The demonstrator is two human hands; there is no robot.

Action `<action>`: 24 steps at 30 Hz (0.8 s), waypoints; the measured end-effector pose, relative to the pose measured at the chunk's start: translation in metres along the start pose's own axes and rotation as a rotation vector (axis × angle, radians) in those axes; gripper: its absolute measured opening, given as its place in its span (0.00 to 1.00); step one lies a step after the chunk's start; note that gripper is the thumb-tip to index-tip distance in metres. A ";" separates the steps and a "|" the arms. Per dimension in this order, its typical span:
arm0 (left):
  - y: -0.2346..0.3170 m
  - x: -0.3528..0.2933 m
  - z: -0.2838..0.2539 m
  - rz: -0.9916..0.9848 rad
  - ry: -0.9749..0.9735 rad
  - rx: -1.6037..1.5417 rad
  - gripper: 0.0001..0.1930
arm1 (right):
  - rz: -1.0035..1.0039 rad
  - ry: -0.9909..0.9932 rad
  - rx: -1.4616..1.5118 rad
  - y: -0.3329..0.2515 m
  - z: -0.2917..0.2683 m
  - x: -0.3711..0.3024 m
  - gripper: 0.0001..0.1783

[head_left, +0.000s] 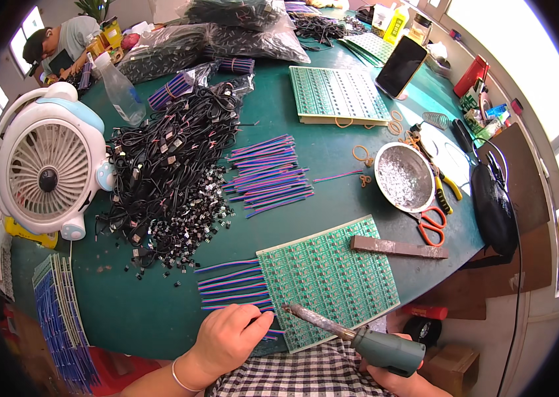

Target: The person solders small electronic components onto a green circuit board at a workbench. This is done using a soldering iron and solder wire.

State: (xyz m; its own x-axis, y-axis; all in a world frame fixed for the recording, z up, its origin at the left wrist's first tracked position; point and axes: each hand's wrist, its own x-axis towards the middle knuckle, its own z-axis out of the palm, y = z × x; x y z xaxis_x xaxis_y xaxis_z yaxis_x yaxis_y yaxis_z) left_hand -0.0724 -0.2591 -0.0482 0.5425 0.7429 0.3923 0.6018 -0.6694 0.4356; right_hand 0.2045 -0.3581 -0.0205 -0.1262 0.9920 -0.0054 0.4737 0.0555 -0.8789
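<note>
A green circuit board panel [324,284] lies at the table's near edge, with several blue-and-pink ribbon wires [230,286] sticking out from its left side. At the panel's lower left edge my left hand [232,336] is closed in a pinch at the end of a ribbon wire. My right hand [395,382] grips the green handle of a soldering iron [385,351]. The iron's tip points left and rests at or just over the panel near my left fingers; exact contact cannot be made out. Across the panel's upper right corner lies a brown bar [398,247].
Ribbon wires [271,175] and black cables [173,145] are heaped beyond the panel. A fan [48,169] stands left. To the right are a metal bowl [404,175] and orange-handled scissors [432,227]. Farther back are stacked panels [339,94] and a phone [401,67]. A person [68,49] sits far left.
</note>
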 end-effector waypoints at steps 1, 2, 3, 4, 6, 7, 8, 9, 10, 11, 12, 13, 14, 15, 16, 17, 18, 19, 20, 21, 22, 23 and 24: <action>0.000 0.000 0.000 -0.001 -0.004 -0.003 0.14 | 0.001 0.000 0.000 -0.001 -0.001 0.000 0.19; 0.000 0.000 0.000 -0.001 -0.008 -0.006 0.14 | 0.023 0.005 0.029 -0.004 -0.002 0.001 0.19; 0.000 0.000 0.000 -0.002 -0.009 -0.006 0.14 | 0.045 0.009 0.059 -0.005 -0.002 0.001 0.18; 0.001 0.000 0.000 -0.002 -0.011 -0.006 0.13 | 0.046 0.010 0.058 -0.006 -0.002 0.000 0.18; 0.001 0.001 0.000 -0.002 -0.012 -0.007 0.13 | 0.033 0.053 0.123 -0.006 -0.001 -0.001 0.19; 0.000 0.001 0.000 0.002 -0.006 -0.006 0.13 | 0.033 0.051 0.123 -0.007 -0.001 -0.001 0.19; 0.000 0.000 0.001 0.005 0.000 -0.006 0.12 | 0.071 0.043 0.125 -0.010 -0.002 0.000 0.19; -0.001 0.000 0.001 0.003 0.000 -0.006 0.12 | 0.108 0.034 0.127 -0.011 -0.003 0.000 0.19; 0.000 0.000 0.000 0.007 -0.001 0.001 0.12 | 0.107 0.035 0.127 -0.012 -0.003 0.000 0.19; 0.000 -0.001 0.000 0.010 -0.002 0.009 0.12 | 0.138 0.026 0.164 -0.012 -0.002 0.000 0.19; 0.000 -0.001 -0.001 0.010 -0.001 0.009 0.12 | 0.169 0.017 0.200 -0.012 -0.002 -0.001 0.20; 0.001 0.000 -0.001 0.006 -0.010 0.013 0.12 | 0.169 0.018 0.200 -0.012 -0.001 -0.001 0.20; 0.001 0.000 -0.001 0.003 -0.018 0.017 0.12 | 0.189 0.031 0.218 -0.012 0.001 -0.001 0.20; 0.001 0.001 -0.001 0.003 -0.019 0.017 0.12 | 0.210 0.045 0.236 -0.012 0.001 -0.001 0.20; 0.001 0.001 -0.001 0.007 -0.012 0.014 0.12 | 0.210 0.043 0.236 -0.011 0.002 -0.001 0.20; 0.001 0.001 -0.001 0.010 -0.006 0.010 0.12 | 0.194 0.046 0.217 -0.011 0.002 -0.001 0.20; 0.000 0.001 0.000 0.009 -0.006 0.010 0.12 | 0.178 0.049 0.198 -0.010 0.003 -0.001 0.20; 0.000 0.001 0.000 0.009 -0.005 0.012 0.12 | 0.179 0.048 0.198 -0.009 0.002 0.000 0.20; 0.000 0.000 0.000 0.009 -0.003 0.014 0.11 | 0.158 0.032 0.188 -0.009 0.001 0.000 0.19; -0.001 0.000 0.001 0.008 -0.004 0.014 0.11 | 0.137 0.016 0.178 -0.008 0.000 0.001 0.19; -0.001 -0.001 0.001 0.017 -0.011 0.023 0.11 | 0.137 0.015 0.178 -0.009 -0.001 0.001 0.19; -0.001 -0.002 0.001 0.025 -0.017 0.032 0.11 | 0.077 0.013 0.093 -0.009 -0.003 0.001 0.20; -0.001 -0.002 0.000 0.024 -0.018 0.032 0.11 | 0.016 0.011 0.007 -0.010 -0.004 0.000 0.20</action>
State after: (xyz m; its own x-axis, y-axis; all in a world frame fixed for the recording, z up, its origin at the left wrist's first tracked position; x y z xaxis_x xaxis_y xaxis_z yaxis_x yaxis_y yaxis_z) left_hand -0.0739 -0.2601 -0.0497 0.5673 0.7264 0.3879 0.6065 -0.6872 0.3999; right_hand 0.2037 -0.3576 -0.0100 -0.1088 0.9940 -0.0139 0.4693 0.0390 -0.8822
